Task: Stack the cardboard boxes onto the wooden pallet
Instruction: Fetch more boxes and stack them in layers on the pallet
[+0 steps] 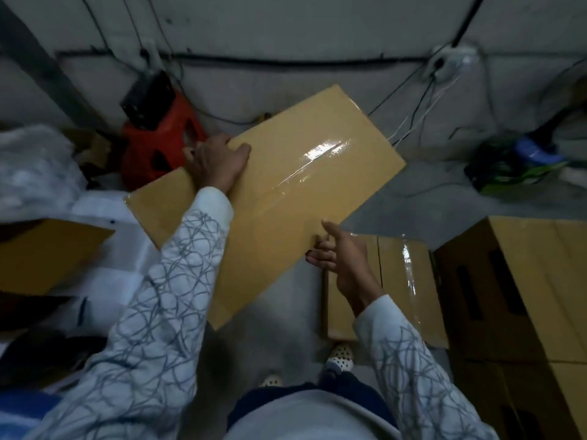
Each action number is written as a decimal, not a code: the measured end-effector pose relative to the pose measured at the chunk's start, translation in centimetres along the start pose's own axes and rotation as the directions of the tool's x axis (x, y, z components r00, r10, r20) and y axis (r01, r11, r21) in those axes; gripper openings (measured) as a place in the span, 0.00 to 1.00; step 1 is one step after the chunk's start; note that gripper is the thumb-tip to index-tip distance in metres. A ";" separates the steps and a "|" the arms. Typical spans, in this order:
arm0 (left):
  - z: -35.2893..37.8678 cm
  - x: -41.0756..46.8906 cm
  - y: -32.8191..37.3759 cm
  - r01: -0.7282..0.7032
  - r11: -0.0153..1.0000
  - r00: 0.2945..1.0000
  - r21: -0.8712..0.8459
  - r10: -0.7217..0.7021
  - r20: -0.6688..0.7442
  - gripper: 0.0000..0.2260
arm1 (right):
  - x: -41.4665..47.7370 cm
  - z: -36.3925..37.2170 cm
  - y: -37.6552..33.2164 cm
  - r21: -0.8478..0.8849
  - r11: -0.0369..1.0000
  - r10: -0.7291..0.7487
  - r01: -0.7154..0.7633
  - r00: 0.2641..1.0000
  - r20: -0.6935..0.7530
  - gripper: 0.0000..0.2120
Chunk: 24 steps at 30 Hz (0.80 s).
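Observation:
A flat, taped cardboard box (286, 185) is held up in front of me, turned diagonally, with clear tape shining along its top. My left hand (216, 163) grips its far left edge, fingers curled over the rim and thumb on top. My right hand (340, 252) holds the near right edge, fingers underneath and thumb up against the side. A second taped box (397, 281) lies on the floor under my right hand. Larger cardboard boxes (521, 281) are stacked at the right. No wooden pallet shows in the view.
A red plastic stool (158, 144) with a black device on it stands by the grey wall. Another open box (44, 252) and white plastic wrapping (35, 166) lie at the left. Cables run along the wall. A dark bundle (514, 163) sits far right. My feet stand on grey floor.

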<state>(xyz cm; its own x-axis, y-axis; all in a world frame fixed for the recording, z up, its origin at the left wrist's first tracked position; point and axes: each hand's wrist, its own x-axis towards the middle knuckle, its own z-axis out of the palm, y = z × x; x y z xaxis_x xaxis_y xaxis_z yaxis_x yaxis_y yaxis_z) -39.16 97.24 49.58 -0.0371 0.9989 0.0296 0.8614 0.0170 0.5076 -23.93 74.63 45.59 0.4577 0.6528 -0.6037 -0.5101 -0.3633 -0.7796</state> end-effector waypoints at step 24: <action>6.2 -39.0 5.0 -0.753 0.658 0.601 -0.004 0.690 0.405 0.19 | -29.4 -19.5 23.5 0.636 0.765 0.377 -0.103 0.872 -0.312 0.28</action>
<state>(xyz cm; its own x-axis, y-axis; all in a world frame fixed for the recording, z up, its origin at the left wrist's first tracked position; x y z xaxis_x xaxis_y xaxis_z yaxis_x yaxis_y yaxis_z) -30.25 58.66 45.69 0.7766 0.6297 0.0194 0.5928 -0.7408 0.3158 -35.19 33.93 41.82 0.4345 0.2246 -0.8722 -0.9002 0.0776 -0.4284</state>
